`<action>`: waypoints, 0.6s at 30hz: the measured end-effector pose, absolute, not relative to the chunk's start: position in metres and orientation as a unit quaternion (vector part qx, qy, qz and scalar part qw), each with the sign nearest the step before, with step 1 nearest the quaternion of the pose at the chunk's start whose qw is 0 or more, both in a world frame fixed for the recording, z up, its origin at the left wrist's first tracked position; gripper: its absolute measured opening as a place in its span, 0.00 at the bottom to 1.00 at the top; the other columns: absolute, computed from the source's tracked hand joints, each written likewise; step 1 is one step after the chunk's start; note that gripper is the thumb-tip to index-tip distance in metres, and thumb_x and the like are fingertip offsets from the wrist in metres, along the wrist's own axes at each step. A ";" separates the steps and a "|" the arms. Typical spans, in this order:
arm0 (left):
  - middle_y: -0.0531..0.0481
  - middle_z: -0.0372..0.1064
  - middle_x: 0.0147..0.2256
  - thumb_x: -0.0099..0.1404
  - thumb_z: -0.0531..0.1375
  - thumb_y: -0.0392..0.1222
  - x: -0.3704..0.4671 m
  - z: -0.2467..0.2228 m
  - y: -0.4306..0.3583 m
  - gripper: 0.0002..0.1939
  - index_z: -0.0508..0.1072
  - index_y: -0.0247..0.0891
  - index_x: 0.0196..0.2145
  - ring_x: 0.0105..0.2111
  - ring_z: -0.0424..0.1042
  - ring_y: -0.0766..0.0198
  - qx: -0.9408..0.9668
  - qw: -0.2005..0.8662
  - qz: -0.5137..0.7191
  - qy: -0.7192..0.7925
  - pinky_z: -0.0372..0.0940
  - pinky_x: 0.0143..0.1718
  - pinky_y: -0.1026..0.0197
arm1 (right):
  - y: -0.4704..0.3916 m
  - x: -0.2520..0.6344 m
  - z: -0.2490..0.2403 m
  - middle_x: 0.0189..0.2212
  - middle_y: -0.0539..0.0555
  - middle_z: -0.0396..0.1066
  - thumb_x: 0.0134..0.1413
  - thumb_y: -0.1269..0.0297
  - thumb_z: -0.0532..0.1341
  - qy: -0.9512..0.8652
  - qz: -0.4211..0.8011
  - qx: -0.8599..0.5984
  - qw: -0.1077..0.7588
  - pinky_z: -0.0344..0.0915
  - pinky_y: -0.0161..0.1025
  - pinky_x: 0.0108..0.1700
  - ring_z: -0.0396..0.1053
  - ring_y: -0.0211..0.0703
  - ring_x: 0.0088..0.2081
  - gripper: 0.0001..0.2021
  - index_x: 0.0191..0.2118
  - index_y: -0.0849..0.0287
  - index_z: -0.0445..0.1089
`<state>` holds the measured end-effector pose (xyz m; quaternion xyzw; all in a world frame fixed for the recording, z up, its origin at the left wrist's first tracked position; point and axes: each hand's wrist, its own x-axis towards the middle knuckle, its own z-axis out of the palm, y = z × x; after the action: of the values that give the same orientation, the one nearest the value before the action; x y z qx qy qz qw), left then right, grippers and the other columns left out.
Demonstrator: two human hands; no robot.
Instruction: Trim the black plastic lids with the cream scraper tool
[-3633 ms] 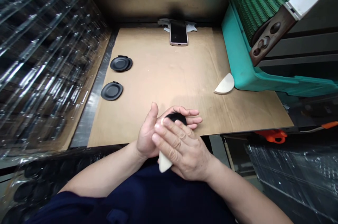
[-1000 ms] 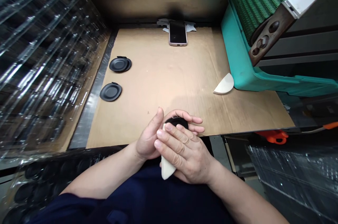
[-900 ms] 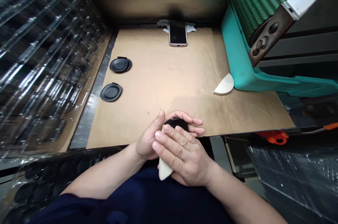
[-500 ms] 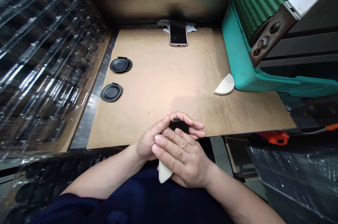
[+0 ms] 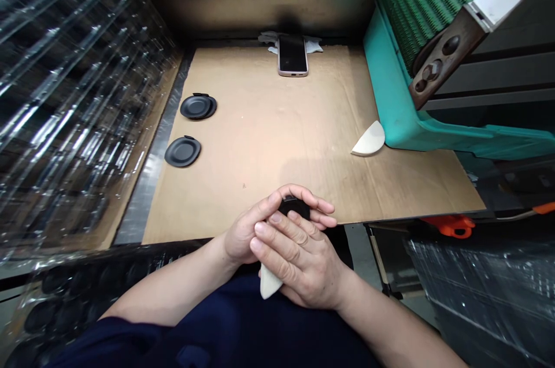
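Two hands meet at the near edge of the surface (image 5: pixel 277 142), which is covered by a sheet of brown cardboard, in the single head view. The left hand (image 5: pixel 247 229) cups a small round black part (image 5: pixel 292 206), its fingers (image 5: pixel 303 193) curled over the far side and the thumb pressed against the near side, so that only a dark sliver shows between them. The right hand (image 5: pixel 299 258) lies across the left one, with its fingers together and wrapped around a white wedge-shaped piece (image 5: pixel 269 286); the pale tip of that piece sticks out below the hand, over the person's dark blue clothing. Whether the white piece touches the black part I cannot tell, since the fingers cover the spot.

Farther out on the cardboard, well to the left, lie two black round lids (image 5: pixel 182 152), one beyond the other and apart. A second white wedge (image 5: pixel 369 140) rests just beside the teal base of a machine (image 5: pixel 403 119) on the right. At the far edge a phone (image 5: pixel 292 55) lies face up on a crumpled cloth. Stacks of clear plastic trays (image 5: pixel 65 96) fill the left side.
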<state>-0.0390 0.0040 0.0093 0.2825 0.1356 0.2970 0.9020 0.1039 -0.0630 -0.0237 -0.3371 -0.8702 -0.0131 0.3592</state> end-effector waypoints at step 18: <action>0.35 0.70 0.52 0.73 0.51 0.54 -0.039 0.009 0.004 0.21 0.72 0.35 0.47 0.54 0.73 0.46 0.283 0.901 0.296 0.144 0.60 0.61 0.41 | -0.065 0.104 -0.028 0.66 0.57 0.62 0.63 0.69 0.52 -0.872 0.020 -0.338 0.354 0.51 0.51 0.74 0.52 0.52 0.71 0.28 0.68 0.63 0.56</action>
<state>-0.0394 0.0042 0.0091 0.2833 0.1444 0.2958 0.9008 0.1036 -0.0647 -0.0284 -0.3380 -0.8718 0.0205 0.3541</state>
